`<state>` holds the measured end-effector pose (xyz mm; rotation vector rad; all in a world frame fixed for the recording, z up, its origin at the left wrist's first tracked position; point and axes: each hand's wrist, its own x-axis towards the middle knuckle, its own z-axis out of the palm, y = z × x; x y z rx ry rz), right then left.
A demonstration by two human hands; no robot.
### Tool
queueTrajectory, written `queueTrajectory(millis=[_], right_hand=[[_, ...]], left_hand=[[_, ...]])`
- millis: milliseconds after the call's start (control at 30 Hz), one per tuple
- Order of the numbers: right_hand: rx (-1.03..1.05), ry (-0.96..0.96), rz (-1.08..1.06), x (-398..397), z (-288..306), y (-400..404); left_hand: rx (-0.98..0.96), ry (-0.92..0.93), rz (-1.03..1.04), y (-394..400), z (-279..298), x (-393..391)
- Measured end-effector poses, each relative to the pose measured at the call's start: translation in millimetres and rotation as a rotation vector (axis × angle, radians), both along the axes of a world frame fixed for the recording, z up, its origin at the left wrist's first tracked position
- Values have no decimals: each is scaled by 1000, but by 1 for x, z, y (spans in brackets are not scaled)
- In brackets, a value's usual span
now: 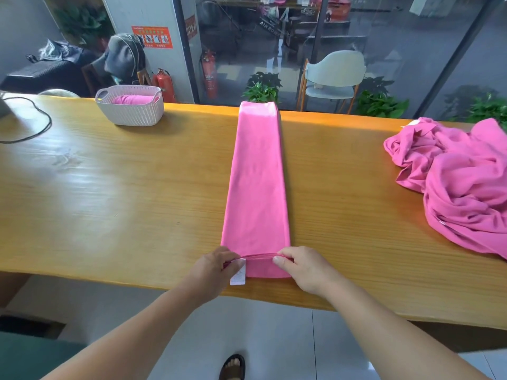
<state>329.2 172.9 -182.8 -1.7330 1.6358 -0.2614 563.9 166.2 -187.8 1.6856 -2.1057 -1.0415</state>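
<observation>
- Pink towel (256, 187): folded into a long narrow strip, lying flat on the wooden table (109, 201). It runs from the near edge straight across to the far edge, where its end overhangs slightly.
- White label (238, 275): sewn at the towel's near left corner, lying on the table just below the left hand. It carries print, too small to read.
- Left hand (216, 266): fingers curled, pinching the near left corner of the towel.
- Right hand (299, 267): thumb on top, fingers curled under, pinching the near right corner.
- Near hem: raised between the two hands as a thin taut ridge; the rest of the strip lies flat.
- Basket (129, 111): pale woven plastic, at the far left of the table, well apart from the strip; it holds a rolled pink towel (131, 100).
- Heap of pink cloth (461, 187): crumpled, at the right end of the table.
- Orange notice (152, 37): on the pillar behind the table, with pictograms; its text is illegible.
- Lettering (270, 24) behind the glass: possibly "AIR", the rest unclear.
- Fire extinguishers (210, 74): red, standing by the pillar.
</observation>
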Motion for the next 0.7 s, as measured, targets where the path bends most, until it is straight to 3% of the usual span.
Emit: queueTrajectory(millis=[133, 300, 400, 533, 700], right_hand=[[35, 60, -38, 10, -5, -8], [-85, 124, -167, 13, -13, -6], [-314, 173, -55, 15, -18, -4], [-586, 284, 186, 16, -30, -5], [-696, 389, 293, 15, -28, 6]], left_hand=[[31, -40, 70, -13, -4, -7], [-80, -42, 140, -19, -8, -8], [-295, -110, 16, -18, -13, -9], [-639, -285, -346, -18, -23, -7], [-604, -260, -393, -6, -19, 2]])
